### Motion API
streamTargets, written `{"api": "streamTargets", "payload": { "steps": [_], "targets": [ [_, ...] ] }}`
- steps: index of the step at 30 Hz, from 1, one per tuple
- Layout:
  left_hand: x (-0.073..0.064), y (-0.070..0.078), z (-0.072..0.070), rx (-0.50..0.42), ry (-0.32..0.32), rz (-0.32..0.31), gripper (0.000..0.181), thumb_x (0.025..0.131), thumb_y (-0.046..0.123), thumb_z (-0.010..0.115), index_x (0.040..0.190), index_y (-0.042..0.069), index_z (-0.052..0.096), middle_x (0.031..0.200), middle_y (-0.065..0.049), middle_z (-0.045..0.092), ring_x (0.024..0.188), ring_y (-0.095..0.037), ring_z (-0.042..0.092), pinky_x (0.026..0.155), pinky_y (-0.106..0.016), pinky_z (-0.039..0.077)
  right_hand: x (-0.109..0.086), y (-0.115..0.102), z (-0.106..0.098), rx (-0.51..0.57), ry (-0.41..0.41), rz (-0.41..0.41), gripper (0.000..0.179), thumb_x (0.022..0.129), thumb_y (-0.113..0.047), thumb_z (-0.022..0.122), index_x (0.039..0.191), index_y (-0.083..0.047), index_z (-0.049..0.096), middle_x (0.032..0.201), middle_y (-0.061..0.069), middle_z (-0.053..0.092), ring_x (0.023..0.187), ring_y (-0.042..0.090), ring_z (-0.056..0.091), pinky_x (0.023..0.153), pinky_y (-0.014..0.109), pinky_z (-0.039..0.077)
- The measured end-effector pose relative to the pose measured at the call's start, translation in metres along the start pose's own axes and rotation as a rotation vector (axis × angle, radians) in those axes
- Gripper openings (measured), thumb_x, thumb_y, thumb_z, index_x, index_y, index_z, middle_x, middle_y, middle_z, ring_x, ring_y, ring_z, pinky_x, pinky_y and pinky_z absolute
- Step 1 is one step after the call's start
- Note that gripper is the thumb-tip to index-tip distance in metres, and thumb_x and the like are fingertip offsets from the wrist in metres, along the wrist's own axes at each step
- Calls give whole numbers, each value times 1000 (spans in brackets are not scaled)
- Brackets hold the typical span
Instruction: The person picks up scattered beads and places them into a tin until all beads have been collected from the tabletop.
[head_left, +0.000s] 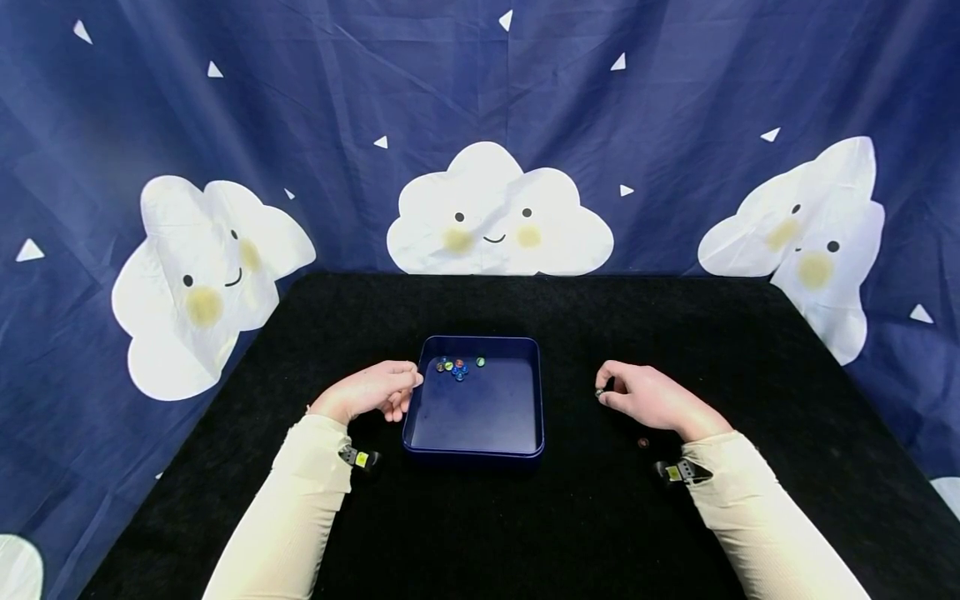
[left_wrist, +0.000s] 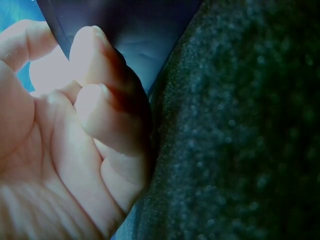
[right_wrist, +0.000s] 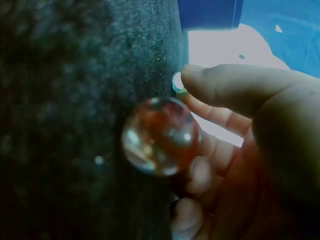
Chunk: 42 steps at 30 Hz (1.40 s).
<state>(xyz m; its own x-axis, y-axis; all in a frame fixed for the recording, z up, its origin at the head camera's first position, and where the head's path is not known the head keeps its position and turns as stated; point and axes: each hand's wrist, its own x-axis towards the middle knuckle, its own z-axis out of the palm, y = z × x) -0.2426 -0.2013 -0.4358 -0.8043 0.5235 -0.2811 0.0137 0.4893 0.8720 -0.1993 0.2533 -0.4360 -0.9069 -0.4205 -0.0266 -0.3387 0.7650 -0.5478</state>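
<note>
A blue rectangular tray lies on the black cloth, with several glass marbles gathered toward its far left corner. My left hand pinches the tray's left wall; in the left wrist view, curled fingers lie against the wall's outer side. To the right of the tray, my right hand pinches a small greenish marble between thumb and index finger, low over the cloth. A reddish clear marble rests on the cloth near that wrist and looms large in the right wrist view.
Black cloth covers the table around the tray. Behind it hangs a dark blue curtain printed with white smiling clouds and small triangles. A small camera is strapped at each cream sleeve.
</note>
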Motion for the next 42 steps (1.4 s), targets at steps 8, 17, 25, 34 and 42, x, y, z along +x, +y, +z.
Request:
{"api": "streamTargets", "payload": {
  "steps": [8,17,25,34,42],
  "targets": [
    [-1,-1,-1,3,0,11,31,101,24,51,85,-2,52,73,-13,60,59,-23,60,55,-33,52,-2,-8,-2,-63,-52,-48,16,92,-16,71,87,-24,59,67,-8,50,58,8,51,63,31,44],
    [-2,1,0,1,-4,6,29,101,25,51,84,1,53,72,-12,61,59,-22,60,55,-33,53,-5,-19,-2,-20,-134,-6,17,91,-16,73,85,-21,58,67,-8,51,49,11,53,53,31,49],
    [-1,1,-1,3,-5,11,29,101,23,52,85,-2,52,72,-13,60,60,-23,60,55,-33,52,-6,-31,-2,27,-111,-34,16,90,-17,73,84,-22,59,67,-6,54,45,12,53,44,33,48],
    [-1,2,0,-15,-7,10,30,101,24,51,84,-1,51,72,-12,59,59,-23,60,54,-33,52,-3,-45,-3,30,11,-65,18,92,-20,72,85,-27,57,70,-8,54,46,10,53,44,32,47],
    [-1,1,0,-14,-5,-5,29,100,23,52,84,-1,51,72,-12,59,60,-22,59,54,-33,52,-3,-57,1,65,148,-161,20,90,-17,75,87,-27,58,71,-10,52,57,7,51,54,28,45]
  ]
}}
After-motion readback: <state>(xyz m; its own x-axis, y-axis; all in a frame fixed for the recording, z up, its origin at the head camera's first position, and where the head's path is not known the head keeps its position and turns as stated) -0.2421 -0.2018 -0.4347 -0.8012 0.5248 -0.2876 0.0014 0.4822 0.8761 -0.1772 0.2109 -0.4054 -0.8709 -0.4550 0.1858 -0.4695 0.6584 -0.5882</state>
